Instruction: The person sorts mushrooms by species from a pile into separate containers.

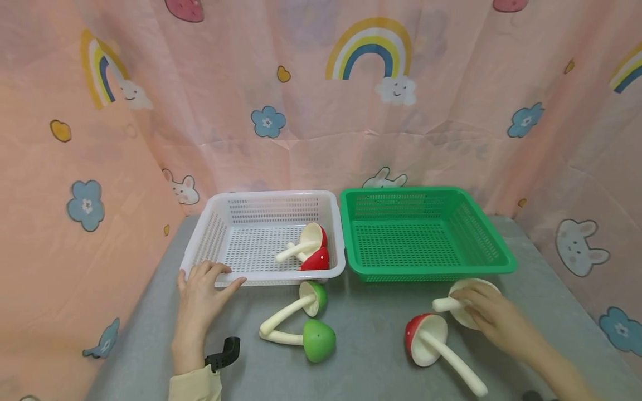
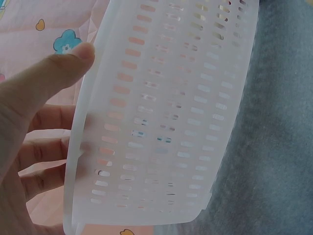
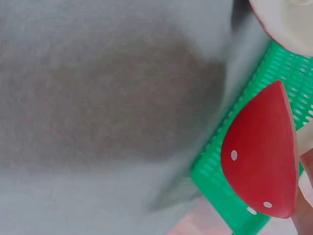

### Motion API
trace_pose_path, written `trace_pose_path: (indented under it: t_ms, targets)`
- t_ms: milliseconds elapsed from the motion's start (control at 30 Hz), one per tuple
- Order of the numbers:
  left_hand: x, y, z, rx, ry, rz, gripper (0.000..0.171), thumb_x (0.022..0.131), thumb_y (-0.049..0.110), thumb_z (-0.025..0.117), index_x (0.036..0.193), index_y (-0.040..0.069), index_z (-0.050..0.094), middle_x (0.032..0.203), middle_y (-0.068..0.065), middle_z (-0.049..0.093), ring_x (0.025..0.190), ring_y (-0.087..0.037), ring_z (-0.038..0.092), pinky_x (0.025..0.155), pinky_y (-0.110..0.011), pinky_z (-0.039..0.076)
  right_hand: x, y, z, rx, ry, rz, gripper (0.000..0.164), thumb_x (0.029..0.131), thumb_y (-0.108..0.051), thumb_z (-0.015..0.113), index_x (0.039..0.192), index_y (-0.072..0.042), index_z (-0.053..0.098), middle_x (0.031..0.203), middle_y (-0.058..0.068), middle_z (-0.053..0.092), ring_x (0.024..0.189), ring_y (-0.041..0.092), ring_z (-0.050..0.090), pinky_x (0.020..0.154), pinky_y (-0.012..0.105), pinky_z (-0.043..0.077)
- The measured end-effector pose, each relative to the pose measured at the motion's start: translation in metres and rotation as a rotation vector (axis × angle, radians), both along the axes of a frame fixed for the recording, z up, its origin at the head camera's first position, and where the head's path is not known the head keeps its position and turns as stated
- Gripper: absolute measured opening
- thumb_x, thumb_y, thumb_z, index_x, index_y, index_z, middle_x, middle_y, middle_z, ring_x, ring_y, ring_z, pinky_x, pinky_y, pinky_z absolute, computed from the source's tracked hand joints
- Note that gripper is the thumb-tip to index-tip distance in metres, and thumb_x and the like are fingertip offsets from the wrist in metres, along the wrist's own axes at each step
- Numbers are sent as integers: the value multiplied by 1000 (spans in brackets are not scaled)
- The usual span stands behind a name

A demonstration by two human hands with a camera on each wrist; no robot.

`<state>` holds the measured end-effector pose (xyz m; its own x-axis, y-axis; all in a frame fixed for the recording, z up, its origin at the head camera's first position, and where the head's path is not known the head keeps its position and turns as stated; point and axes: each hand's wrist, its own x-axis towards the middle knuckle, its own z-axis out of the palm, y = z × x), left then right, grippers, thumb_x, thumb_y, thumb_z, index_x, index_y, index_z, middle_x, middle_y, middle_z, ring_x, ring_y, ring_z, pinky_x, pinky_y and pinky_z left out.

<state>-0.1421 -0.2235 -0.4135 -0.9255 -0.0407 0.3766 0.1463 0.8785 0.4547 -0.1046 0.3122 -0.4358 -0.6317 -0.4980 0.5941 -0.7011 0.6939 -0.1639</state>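
My left hand (image 1: pixel 200 298) holds the front left rim of a white plastic basket (image 1: pixel 273 277); in the left wrist view the thumb lies at the rim and the other fingers reach behind it. Two red-capped toy mushrooms (image 1: pixel 315 260) lie inside, at its right end. With my right hand (image 1: pixel 494 317) I grip a toy mushroom by its cream stem (image 1: pixel 443 304), in front of the green basket (image 1: pixel 431 270). Its spotted red cap (image 3: pixel 261 152) fills the right of the right wrist view. Another red-capped mushroom (image 1: pixel 426 340) lies on the table beside that hand.
Two green-capped mushrooms (image 1: pixel 319 340) lie on the grey table (image 1: pixel 371 345) before the white basket, their stem ends together. The baskets stand side by side against a pink printed curtain (image 1: pixel 311 161), which also hangs along both sides.
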Motion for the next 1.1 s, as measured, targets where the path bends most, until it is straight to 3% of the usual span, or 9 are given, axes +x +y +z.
trace_pose_path:
  t_ms: [67,167,200,300,433,667,867,1100]
  targets:
    - [0,0,0,0,-6,0,35,79,37,77,97,9,67,103,-11,63,110,-35,52,108,-73,12,2,-1,5,-10,-7,15,47,103,-41,31,106,-12,67,107,6,62,114,4,46,102,0,25]
    - [-1,0,0,2,-10,-1,35,79,38,77,96,9,67,103,-11,63,111,-35,51,108,-73,12,8,-1,13,-6,-57,-2,18,100,-20,51,108,-16,66,110,3,62,117,-1,45,100,0,26]
    - [-1,0,-1,3,-8,-2,35,79,37,77,96,9,67,103,-11,63,111,-35,51,108,-73,12,11,-1,16,-9,-90,-23,17,96,-13,58,110,-19,66,111,2,61,117,-5,44,98,0,28]
    - [0,0,0,12,-3,-4,34,79,36,78,96,8,67,103,-11,63,111,-36,51,108,-73,12,15,-4,26,-32,-161,-44,50,75,9,72,114,-21,64,115,-1,62,116,-10,45,93,1,35]
    - [0,0,1,15,0,-7,34,79,35,78,96,8,67,103,-12,63,111,-36,51,108,-74,12,15,-10,40,-68,-200,-22,53,73,12,72,114,-20,63,114,-4,63,113,-12,49,89,1,40]
    - [0,0,1,6,-2,-3,35,79,36,77,96,8,67,103,-12,63,111,-36,52,107,-74,12,17,-25,63,-105,-317,59,49,80,10,68,118,-20,61,117,-5,62,110,-6,54,87,6,44]
    - [1,-1,2,3,-12,3,35,79,38,77,96,9,66,102,-11,63,109,-35,52,108,-73,12,13,-48,82,-122,-376,79,45,86,4,64,121,-23,59,120,-10,62,109,-7,55,86,11,49]
    - [-1,0,1,1,-18,-2,37,80,40,76,97,9,67,103,-11,63,110,-35,52,108,-73,12,-2,-75,91,-161,-410,209,44,87,7,61,123,-20,59,122,-4,62,112,-2,55,86,19,53]
